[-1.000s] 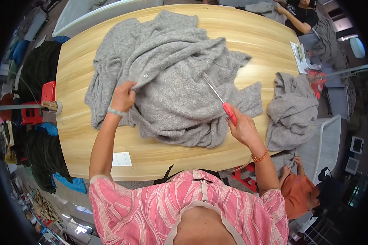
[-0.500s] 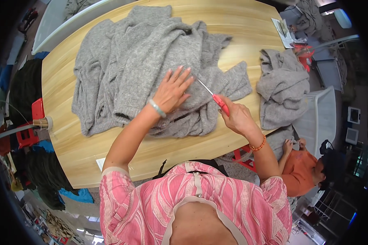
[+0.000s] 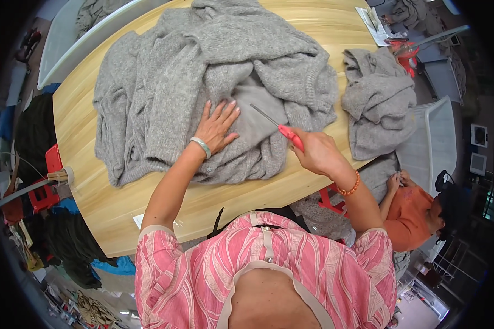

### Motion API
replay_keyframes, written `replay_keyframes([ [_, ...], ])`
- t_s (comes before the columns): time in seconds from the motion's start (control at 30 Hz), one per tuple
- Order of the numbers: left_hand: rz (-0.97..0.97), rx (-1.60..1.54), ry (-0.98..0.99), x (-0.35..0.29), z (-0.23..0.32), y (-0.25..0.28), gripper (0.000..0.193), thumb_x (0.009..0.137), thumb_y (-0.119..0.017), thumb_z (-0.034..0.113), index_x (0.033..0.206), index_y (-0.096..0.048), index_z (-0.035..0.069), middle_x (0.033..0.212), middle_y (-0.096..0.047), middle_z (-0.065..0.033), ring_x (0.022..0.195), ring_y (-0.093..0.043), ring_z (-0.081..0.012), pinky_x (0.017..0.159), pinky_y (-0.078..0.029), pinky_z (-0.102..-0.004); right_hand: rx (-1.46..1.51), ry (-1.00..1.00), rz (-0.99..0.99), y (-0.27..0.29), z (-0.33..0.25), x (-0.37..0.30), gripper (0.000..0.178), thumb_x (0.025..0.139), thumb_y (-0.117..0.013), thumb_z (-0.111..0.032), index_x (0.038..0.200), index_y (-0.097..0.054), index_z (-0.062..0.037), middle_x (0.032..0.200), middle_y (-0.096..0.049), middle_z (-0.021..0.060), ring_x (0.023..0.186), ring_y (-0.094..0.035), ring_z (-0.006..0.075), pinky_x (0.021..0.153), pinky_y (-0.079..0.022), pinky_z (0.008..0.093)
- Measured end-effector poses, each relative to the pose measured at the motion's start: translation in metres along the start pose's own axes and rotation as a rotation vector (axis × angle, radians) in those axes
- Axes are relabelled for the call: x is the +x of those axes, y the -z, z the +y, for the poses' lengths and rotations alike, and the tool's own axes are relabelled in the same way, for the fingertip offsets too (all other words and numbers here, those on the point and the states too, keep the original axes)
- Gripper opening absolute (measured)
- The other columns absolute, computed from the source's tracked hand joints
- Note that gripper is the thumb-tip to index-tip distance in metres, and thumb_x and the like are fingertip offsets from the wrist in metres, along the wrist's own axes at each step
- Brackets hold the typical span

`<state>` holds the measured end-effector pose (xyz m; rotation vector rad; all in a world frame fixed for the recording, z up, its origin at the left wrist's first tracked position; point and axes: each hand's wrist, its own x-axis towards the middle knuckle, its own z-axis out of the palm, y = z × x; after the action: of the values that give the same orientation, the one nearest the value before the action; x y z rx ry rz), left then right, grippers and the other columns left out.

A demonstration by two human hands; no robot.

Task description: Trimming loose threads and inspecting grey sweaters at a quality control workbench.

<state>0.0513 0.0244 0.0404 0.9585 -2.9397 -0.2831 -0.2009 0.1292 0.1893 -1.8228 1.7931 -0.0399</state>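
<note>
Several grey knit sweaters [image 3: 170, 93] lie in a loose heap on the wooden table. The top one is rumpled, and a folded flap bares a smoother grey patch [image 3: 255, 112] in the middle. My left hand [image 3: 215, 131] lies flat on the knit at the left edge of this patch, fingers spread, holding nothing. My right hand [image 3: 319, 153] is closed round the red-handled scissors [image 3: 288, 135]. Their slim metal blades look shut and point up and left over the patch. Whether the tip touches the fabric I cannot tell.
A smaller grey knit bundle [image 3: 379, 104] lies at the table's right edge. Pale bins [image 3: 431, 137] stand at right and far left. A person in orange [image 3: 409, 219] sits at lower right. Red stools [image 3: 44, 192] and dark garments [image 3: 35, 123] are on the left.
The top sweater's fabric now lies folded over, with a smoother patch bared in the middle. My left hand has shifted slightly left and down. The scissors stay in my right hand.
</note>
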Motion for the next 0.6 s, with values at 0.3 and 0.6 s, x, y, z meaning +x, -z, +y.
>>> replay_keyframes([
  [0.3, 0.017, 0.005, -0.012, -0.038, 0.008, 0.007, 0.071, 0.083, -0.057, 0.043, 0.141, -0.032, 0.012, 0.150, -0.024, -0.0097, 0.138, -0.019, -0.0293, 0.112, -0.010, -0.0526, 0.001, 0.150, -0.338, -0.012, -0.030, -0.031, 0.032, 0.083, -0.055, -0.017, 0.115, -0.054, -0.0089, 0.075, -0.064, 0.0210, 0.073, -0.062, 0.0388, 0.065, -0.048, 0.0487],
  [0.6, 0.028, 0.134, 0.013, -0.129, 0.015, -0.006, 0.065, 0.076, -0.066, 0.024, 0.134, -0.042, 0.008, 0.145, -0.033, -0.0106, 0.133, -0.030, -0.0326, 0.107, -0.027, -0.0465, 0.089, 0.278, -0.464, -0.042, -0.046, -0.042, 0.043, 0.083, -0.057, -0.017, 0.125, -0.051, -0.0166, 0.076, -0.063, 0.0193, 0.068, -0.061, 0.0385, 0.061, -0.048, 0.0468],
])
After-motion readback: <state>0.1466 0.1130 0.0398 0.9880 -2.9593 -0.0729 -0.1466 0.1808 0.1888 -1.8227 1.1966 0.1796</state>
